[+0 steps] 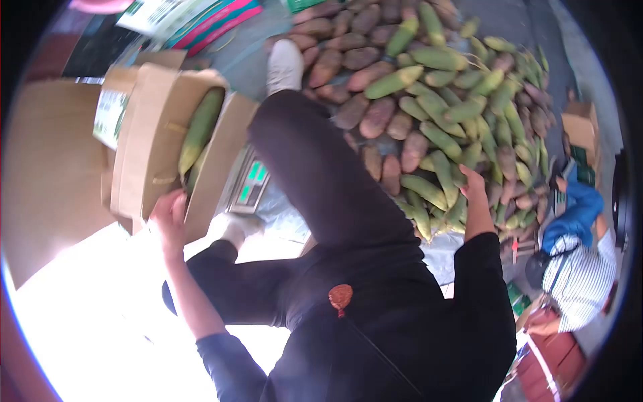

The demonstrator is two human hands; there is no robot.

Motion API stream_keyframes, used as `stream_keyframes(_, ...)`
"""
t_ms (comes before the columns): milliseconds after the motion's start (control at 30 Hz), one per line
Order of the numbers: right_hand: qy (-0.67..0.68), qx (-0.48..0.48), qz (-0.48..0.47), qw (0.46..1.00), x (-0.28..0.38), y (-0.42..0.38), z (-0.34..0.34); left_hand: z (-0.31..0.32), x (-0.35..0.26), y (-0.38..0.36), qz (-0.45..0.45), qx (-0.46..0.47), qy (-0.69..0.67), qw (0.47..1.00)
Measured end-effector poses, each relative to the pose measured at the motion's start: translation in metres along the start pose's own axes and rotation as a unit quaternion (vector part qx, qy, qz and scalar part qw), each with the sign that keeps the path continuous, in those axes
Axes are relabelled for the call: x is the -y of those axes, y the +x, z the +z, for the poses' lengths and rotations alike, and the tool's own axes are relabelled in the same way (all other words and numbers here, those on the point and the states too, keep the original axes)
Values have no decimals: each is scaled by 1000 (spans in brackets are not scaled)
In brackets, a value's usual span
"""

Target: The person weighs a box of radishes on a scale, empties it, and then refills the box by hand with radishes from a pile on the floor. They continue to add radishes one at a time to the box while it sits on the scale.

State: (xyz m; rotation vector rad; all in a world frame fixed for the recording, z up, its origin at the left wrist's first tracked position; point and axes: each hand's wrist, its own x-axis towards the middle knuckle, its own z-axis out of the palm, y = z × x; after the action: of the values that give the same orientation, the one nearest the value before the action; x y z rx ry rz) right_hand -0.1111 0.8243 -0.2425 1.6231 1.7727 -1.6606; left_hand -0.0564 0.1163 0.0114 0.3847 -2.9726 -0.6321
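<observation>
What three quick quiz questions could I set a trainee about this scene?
1. Multiple choice. What is the left hand at?
A) a white shoe
B) an open cardboard box
C) the person's knee

2. True or false. The right hand is beside the heap of green and reddish-brown vegetables.

3. Fill in the colour. The lit display of the scale glows ____.

Key: 1. B; 2. True; 3. green
</observation>
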Motion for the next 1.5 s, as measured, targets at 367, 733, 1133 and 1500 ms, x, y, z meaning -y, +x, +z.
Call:
stream_keyframes(367, -100, 156, -44, 982, 9, -70, 46, -18, -12, -4, -29, -65, -27, 997)
stream_keyframes(733, 12, 261, -45, 964, -6, -98, 70, -29, -14, -11, -34, -61, -48, 996)
stream_keyframes(1133, -212, 211, -98, 949, 10, -165, 138, -31, -9, -14, -25, -66, -68, 995)
stream_keyframes(1500, -236, 176, -360, 885, 0, -35, 187, -38, 22, -10, -92, -163, -62, 980)
